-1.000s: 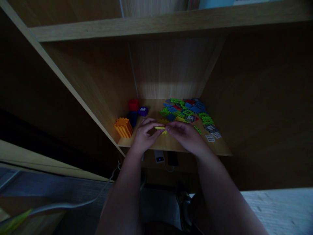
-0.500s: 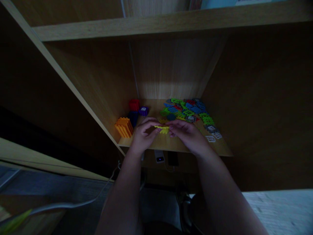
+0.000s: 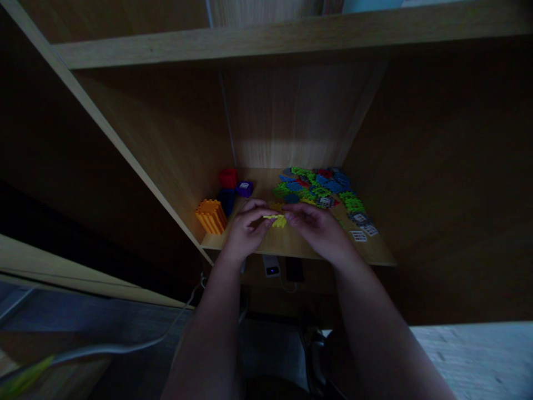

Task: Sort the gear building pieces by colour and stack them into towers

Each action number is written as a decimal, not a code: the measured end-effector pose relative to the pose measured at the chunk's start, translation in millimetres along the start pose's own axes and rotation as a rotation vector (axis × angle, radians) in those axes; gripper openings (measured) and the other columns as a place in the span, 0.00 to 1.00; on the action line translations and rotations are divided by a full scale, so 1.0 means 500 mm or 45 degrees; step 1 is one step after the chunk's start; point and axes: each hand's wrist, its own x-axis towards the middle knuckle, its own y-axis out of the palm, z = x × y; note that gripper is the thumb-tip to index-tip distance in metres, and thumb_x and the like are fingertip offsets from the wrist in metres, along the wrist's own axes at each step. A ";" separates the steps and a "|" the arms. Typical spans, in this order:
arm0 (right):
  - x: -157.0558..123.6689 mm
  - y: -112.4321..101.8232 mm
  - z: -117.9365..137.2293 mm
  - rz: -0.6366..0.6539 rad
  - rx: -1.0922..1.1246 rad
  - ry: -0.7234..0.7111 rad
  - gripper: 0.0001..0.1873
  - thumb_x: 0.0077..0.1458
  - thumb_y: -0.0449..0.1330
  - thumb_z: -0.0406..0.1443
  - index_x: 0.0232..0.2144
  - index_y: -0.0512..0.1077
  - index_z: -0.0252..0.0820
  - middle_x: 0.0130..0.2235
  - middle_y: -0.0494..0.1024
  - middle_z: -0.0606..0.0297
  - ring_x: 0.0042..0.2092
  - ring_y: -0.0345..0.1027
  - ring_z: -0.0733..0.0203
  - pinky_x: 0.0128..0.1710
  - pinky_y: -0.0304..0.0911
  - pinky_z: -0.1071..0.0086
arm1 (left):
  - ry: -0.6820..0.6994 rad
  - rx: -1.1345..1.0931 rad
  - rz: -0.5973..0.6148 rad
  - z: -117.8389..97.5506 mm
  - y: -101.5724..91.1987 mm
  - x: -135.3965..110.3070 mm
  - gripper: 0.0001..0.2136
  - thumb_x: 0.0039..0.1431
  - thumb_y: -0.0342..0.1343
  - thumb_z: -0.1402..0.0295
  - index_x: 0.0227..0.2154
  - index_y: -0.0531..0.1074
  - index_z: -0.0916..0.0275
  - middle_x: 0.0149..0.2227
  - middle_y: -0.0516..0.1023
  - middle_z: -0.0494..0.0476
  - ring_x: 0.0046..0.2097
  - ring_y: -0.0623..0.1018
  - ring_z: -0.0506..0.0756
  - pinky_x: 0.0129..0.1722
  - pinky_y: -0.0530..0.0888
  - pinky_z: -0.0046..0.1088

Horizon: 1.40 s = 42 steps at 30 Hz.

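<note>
Between my two hands, above the front of the shelf board, are yellow interlocking building pieces point(image 3: 278, 221) with toothed edges. My left hand point(image 3: 246, 229) pinches them from the left with thumb and fingers. From the other side, my right hand point(image 3: 314, 226) grips their right end between thumb and fingertips. The pieces meet at an angle; how they join is partly hidden by the fingers. Behind my hands lies a pile of flat toothed pieces point(image 3: 306, 180) in green, blue, red, yellow and grey.
On the left of the shelf point(image 3: 300, 244) stand an orange box of joined pieces point(image 3: 210, 216), a red one point(image 3: 229, 178), a dark blue one point(image 3: 226, 201) and a purple one point(image 3: 245, 189). White window-shaped pieces point(image 3: 358, 236) lie at right. A white device point(image 3: 271, 266) sits underneath.
My right hand has shifted slightly to the left along the yellow pieces. My left hand keeps its grip, nearly still.
</note>
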 end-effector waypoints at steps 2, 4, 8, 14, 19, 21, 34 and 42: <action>-0.001 -0.001 -0.001 0.022 -0.014 0.002 0.21 0.61 0.72 0.56 0.47 0.84 0.52 0.45 0.88 0.62 0.49 0.81 0.49 0.51 0.76 0.54 | 0.003 0.005 0.004 -0.001 -0.001 0.000 0.06 0.71 0.64 0.70 0.45 0.86 0.54 0.48 0.80 0.59 0.52 0.81 0.57 0.51 0.80 0.36; -0.001 -0.003 -0.003 0.035 -0.030 0.004 0.20 0.62 0.72 0.55 0.48 0.84 0.52 0.44 0.87 0.63 0.48 0.81 0.49 0.50 0.76 0.55 | 0.024 0.009 0.010 -0.002 -0.001 0.002 0.06 0.70 0.65 0.70 0.45 0.86 0.54 0.47 0.80 0.58 0.51 0.81 0.57 0.52 0.80 0.36; -0.002 -0.012 -0.003 0.051 -0.072 0.019 0.20 0.61 0.72 0.53 0.49 0.84 0.52 0.42 0.87 0.64 0.44 0.80 0.51 0.45 0.76 0.57 | 0.052 -0.002 0.020 -0.005 -0.002 0.004 0.07 0.70 0.64 0.71 0.45 0.87 0.55 0.47 0.79 0.58 0.50 0.81 0.56 0.52 0.80 0.36; -0.005 -0.011 0.002 0.026 -0.135 -0.031 0.20 0.61 0.73 0.53 0.49 0.83 0.51 0.40 0.85 0.64 0.38 0.76 0.55 0.39 0.71 0.61 | 0.072 -0.004 0.038 -0.002 -0.002 0.004 0.08 0.70 0.65 0.72 0.46 0.86 0.54 0.49 0.79 0.58 0.52 0.81 0.57 0.54 0.78 0.38; 0.001 -0.013 -0.006 -0.172 -0.206 -0.137 0.18 0.61 0.72 0.51 0.47 0.81 0.49 0.39 0.82 0.64 0.38 0.73 0.56 0.38 0.66 0.63 | 0.004 0.062 -0.042 -0.006 -0.002 0.003 0.18 0.68 0.66 0.71 0.59 0.79 0.53 0.58 0.79 0.60 0.61 0.78 0.60 0.61 0.76 0.41; 0.004 -0.017 -0.015 -0.235 -0.274 -0.148 0.19 0.61 0.72 0.52 0.47 0.80 0.49 0.39 0.81 0.64 0.38 0.73 0.55 0.39 0.66 0.62 | -0.052 0.099 -0.050 -0.003 -0.002 0.002 0.22 0.67 0.65 0.72 0.62 0.76 0.54 0.60 0.79 0.61 0.62 0.78 0.61 0.62 0.76 0.43; 0.017 -0.008 -0.077 -0.229 -0.471 -0.325 0.15 0.64 0.69 0.45 0.51 0.77 0.51 0.48 0.84 0.61 0.48 0.77 0.49 0.52 0.71 0.54 | -0.265 0.076 0.137 0.022 0.006 0.004 0.26 0.63 0.63 0.73 0.63 0.70 0.57 0.67 0.77 0.63 0.69 0.76 0.62 0.72 0.71 0.49; 0.019 -0.007 -0.081 -0.225 -0.508 -0.331 0.15 0.64 0.69 0.47 0.50 0.77 0.51 0.49 0.85 0.60 0.49 0.79 0.48 0.53 0.73 0.53 | -0.298 0.007 0.138 0.021 0.009 0.006 0.24 0.66 0.64 0.69 0.63 0.69 0.56 0.66 0.77 0.64 0.69 0.77 0.63 0.73 0.71 0.50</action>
